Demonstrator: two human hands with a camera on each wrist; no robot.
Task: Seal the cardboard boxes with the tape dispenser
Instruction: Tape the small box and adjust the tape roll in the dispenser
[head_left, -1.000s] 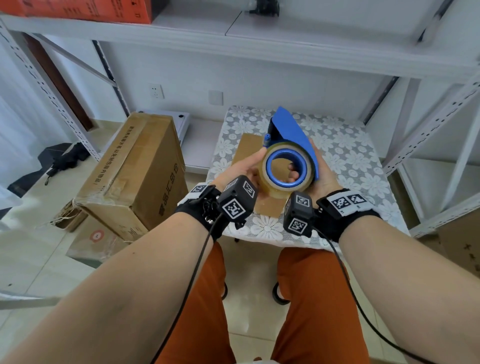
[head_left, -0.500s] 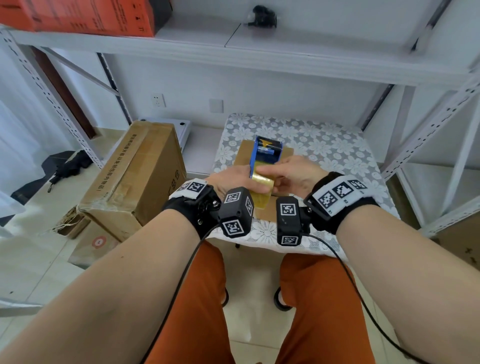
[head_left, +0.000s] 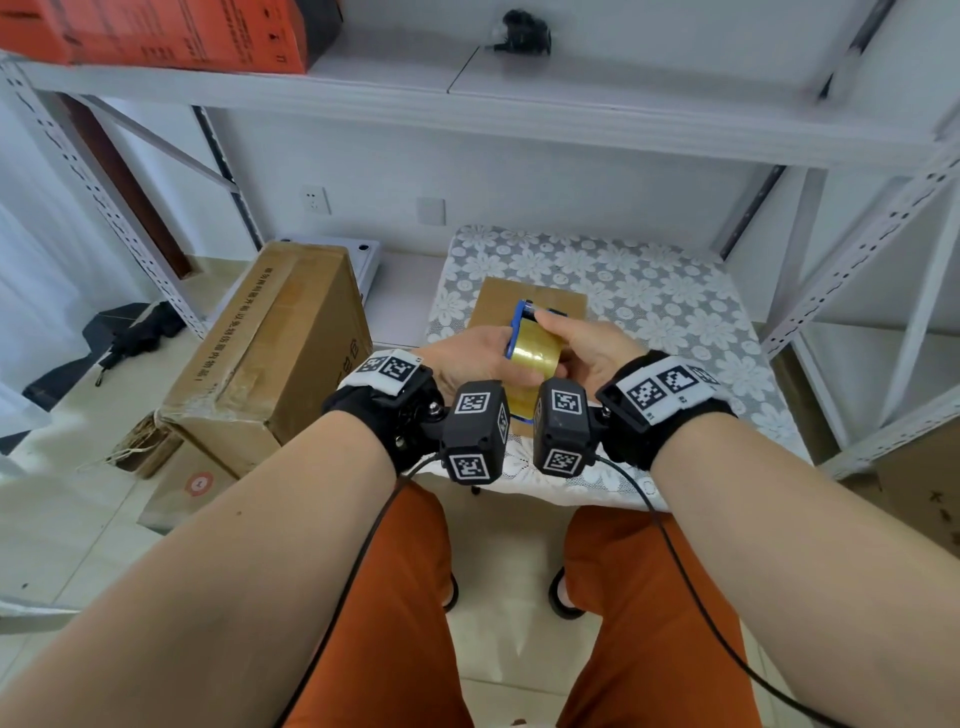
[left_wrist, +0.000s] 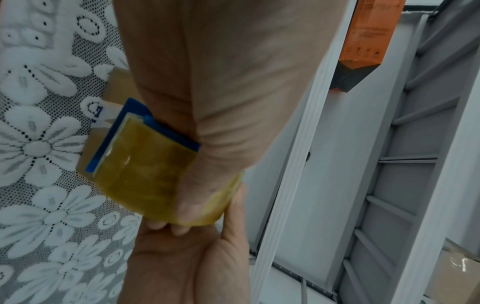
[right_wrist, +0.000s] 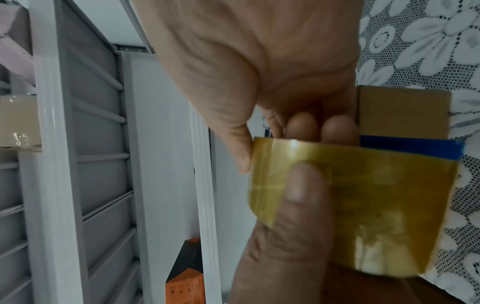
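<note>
I hold a blue tape dispenser (head_left: 519, 325) loaded with a yellowish-brown tape roll (head_left: 535, 351), edge-on between both hands. My left hand (head_left: 467, 358) grips it from the left, its thumb (right_wrist: 298, 195) pressed on the tape's outer face (right_wrist: 376, 195). My right hand (head_left: 584, 343) grips it from the right, fingers curled behind the roll (left_wrist: 145, 168). The dispenser hangs just above a small flat cardboard box (head_left: 535, 301) lying on the lace-covered stool (head_left: 649, 306). Whether it touches the box is hidden.
A large taped cardboard box (head_left: 275, 353) stands on the floor left of the stool, with flattened cartons (head_left: 192, 483) beneath it. White metal shelf posts (head_left: 857, 260) flank the stool. An orange box (head_left: 171, 31) sits on the shelf above. Another carton (head_left: 930, 493) is at the right.
The dispenser turned from side-on, with the roll's blue hub facing me, to edge-on, and came down toward the small box. Both hands stayed on it.
</note>
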